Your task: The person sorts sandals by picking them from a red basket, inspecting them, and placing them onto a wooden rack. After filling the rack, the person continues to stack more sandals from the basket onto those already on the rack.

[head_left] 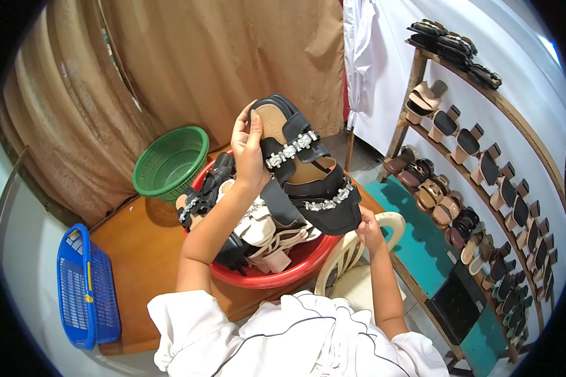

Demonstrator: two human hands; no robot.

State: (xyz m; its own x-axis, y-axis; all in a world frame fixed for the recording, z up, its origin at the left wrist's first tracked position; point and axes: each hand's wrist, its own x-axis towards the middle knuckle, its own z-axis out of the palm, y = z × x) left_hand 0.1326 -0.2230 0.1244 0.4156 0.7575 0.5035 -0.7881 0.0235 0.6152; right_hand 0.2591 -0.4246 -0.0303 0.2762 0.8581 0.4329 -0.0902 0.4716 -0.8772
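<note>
In front of me I hold a pair of black sandals [334, 217] with sparkling rhinestone straps and tan insoles, pressed close together and overlapping. My left hand [246, 147] is closed round the heel end at the upper left, thumb on the edge of the insole. At the square toe end, my right hand [370, 231] pinches the lower right corner. Below them, a red basin [283, 276] is piled with black and white sandals. Nearest my left forearm lies another rhinestone-strapped black sandal [192, 207].
A green basket [176, 166] and a blue basket [88, 295] stand at the left on the wooden table [141, 251]. A cream plastic chair [352, 283] is close on my right. Beyond it, a shelf rack [415, 88] holds several rows of sandals.
</note>
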